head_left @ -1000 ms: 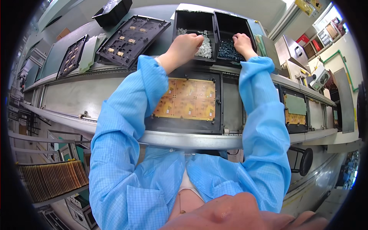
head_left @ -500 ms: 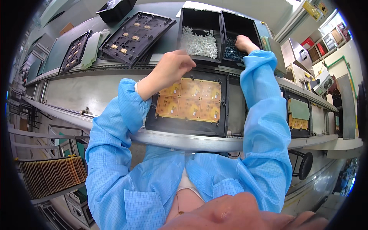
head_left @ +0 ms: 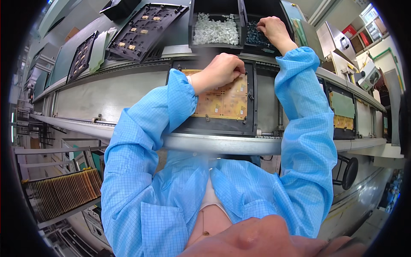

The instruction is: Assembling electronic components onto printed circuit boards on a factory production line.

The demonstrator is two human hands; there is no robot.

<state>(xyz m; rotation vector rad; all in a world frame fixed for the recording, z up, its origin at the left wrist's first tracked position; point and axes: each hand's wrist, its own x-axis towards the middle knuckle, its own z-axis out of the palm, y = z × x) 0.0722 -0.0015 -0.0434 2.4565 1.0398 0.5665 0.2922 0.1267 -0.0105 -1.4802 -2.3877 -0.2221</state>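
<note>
While the left hand [head_left: 219, 73] is hiding part of the board [head_left: 222, 103], the right hand [head_left: 274, 32] is obscuring blue parts [head_left: 254, 37] in the bin [head_left: 259, 7].
The frame [head_left: 227, 127] is enclosing the board, bare metal [head_left: 266, 92] flanking it; both hands' fingers are bunching narrowly, anything held being impossible to tell.

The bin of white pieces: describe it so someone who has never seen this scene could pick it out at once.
Start at the long metal track crossing the picture. The black white-piece bin stands beyond it, at top centre, directly left of a second black bin. Small white pieces set it apart from that neighbour, which holds dark blue pieces by the right hand.
</note>
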